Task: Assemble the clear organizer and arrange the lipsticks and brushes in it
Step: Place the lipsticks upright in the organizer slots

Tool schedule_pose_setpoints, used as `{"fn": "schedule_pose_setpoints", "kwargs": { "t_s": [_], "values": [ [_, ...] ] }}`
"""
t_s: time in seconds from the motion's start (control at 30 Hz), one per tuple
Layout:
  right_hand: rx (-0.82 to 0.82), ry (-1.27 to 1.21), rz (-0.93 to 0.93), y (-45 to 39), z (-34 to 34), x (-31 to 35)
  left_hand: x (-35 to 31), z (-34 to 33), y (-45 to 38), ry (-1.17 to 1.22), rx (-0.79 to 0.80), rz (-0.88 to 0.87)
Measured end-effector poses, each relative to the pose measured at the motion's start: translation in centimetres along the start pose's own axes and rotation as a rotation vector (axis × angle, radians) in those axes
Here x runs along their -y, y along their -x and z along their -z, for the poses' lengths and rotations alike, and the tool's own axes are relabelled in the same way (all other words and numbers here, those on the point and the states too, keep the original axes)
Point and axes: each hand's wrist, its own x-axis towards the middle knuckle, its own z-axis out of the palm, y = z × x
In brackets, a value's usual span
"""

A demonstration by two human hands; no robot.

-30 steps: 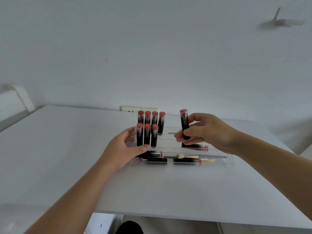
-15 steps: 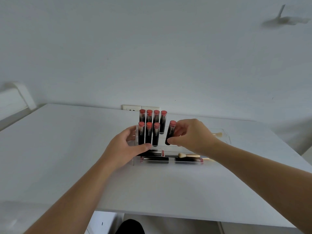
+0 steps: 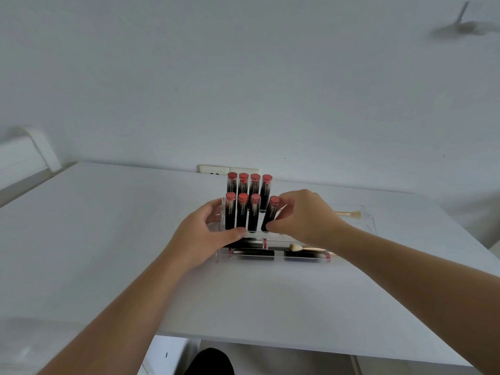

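A: The right hand [image 3: 303, 215] pinches the tilted lipstick [image 3: 270, 214], thumb low by its base and fingers up near the red cap. What should it mind?

B: The tube leans with its cap toward one o'clock. It should come upright before it goes down, so the base meets the open slot at three o'clock of the front row [image 3: 242, 212] squarely.

A: And the left hand [image 3: 208, 236]?

B: Its fingers curl around the left end of the clear organizer [image 3: 359, 209], thumb pressing the front at about six o'clock of the rows. That brace looks worth keeping, since clear plastic probably slides on the white table [image 3: 108, 226].

A: Anything close by?

B: The back row [image 3: 249, 184] stands at twelve o'clock, and a brush [image 3: 305, 248] and lying lipsticks sit at six. A slow, straight descent likely avoids knocking neighbours.
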Motion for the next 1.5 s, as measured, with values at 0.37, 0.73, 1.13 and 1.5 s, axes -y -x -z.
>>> {"fn": "schedule_pose_setpoints", "kwargs": {
  "t_s": [0.37,0.73,1.13,1.5],
  "values": [
    [0.047,0.058,0.016,0.1,0.2,0.6,-0.3,0.0,0.1,-0.018,-0.014,0.0],
    [-0.039,0.049,0.009,0.1,0.7,0.6,-0.2,0.0,0.1,-0.026,-0.003,0.002],
    [-0.029,0.003,0.086,-0.1,1.2,1.3,0.3,0.1,0.0,0.003,0.013,-0.01],
    [-0.019,0.029,0.091,-0.2,1.2,1.6,0.2,0.0,0.0,-0.001,0.008,-0.013]
  ]
}}
